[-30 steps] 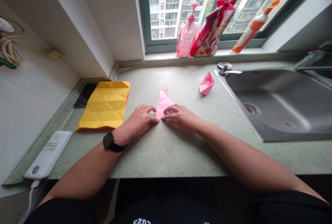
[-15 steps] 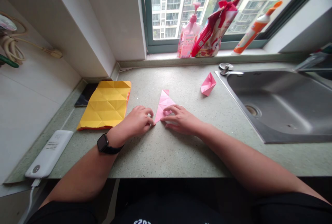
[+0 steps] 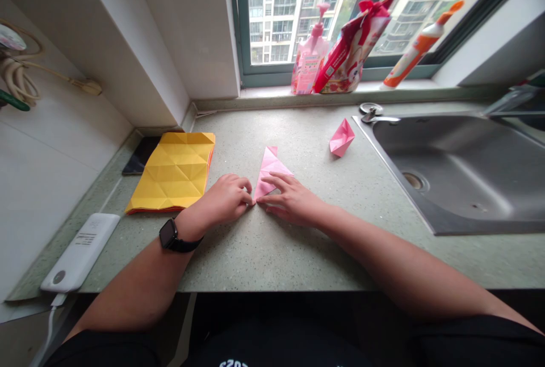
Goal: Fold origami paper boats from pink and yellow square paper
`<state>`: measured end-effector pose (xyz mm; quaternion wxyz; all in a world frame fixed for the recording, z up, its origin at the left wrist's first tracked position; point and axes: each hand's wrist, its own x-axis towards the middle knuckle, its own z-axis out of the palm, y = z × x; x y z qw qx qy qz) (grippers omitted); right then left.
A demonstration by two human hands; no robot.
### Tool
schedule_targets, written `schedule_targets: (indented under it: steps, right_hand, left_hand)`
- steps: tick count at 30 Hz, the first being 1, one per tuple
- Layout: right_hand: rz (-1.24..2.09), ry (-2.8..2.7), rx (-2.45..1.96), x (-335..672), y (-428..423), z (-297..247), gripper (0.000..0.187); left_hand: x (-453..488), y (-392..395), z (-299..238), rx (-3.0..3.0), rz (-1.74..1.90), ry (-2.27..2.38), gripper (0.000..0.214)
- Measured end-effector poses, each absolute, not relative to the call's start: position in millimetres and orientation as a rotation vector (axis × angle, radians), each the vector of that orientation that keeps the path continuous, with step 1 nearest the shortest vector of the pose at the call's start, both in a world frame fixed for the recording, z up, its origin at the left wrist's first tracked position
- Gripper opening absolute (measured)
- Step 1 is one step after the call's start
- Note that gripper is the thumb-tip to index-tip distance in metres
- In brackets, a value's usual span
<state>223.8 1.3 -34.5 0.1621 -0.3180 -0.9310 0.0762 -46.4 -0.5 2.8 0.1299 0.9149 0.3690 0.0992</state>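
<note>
A folded sheet of pink origami paper (image 3: 269, 161) lies flat on the counter, narrowing to a point at its near end. My left hand (image 3: 227, 198), wearing a black watch at the wrist, has its fingers curled closed around that near tip. From the other side my right hand (image 3: 293, 199) reaches over the paper with its fingers spread. Its fingertips rest on the lower part and close to the tip, hiding some of the right edge. Further back on the right stands a finished-looking pink folded paper shape (image 3: 342, 139), untouched.
On the left lie a stack of creased yellow paper (image 3: 176, 168), a dark flat device (image 3: 140, 157) and a white power bank (image 3: 80, 252) with a cable. A steel sink (image 3: 460, 168) fills the right. A pump bottle (image 3: 309, 63), a red bag (image 3: 353, 52) and an orange-white bottle (image 3: 415, 52) line the windowsill.
My right hand has slid down and left along the paper, its fingertips now nearer the tip. More of the paper's right corner shows. My left hand stays in place.
</note>
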Motion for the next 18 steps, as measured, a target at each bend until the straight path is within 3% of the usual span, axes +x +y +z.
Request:
schedule_targets:
  steps: [18]
  right_hand:
    - [0.355,-2.528,-1.042,253,28,-36,0.018]
  left_hand:
    - [-35,-2,5,2.635,0.443,1.009,0.015]
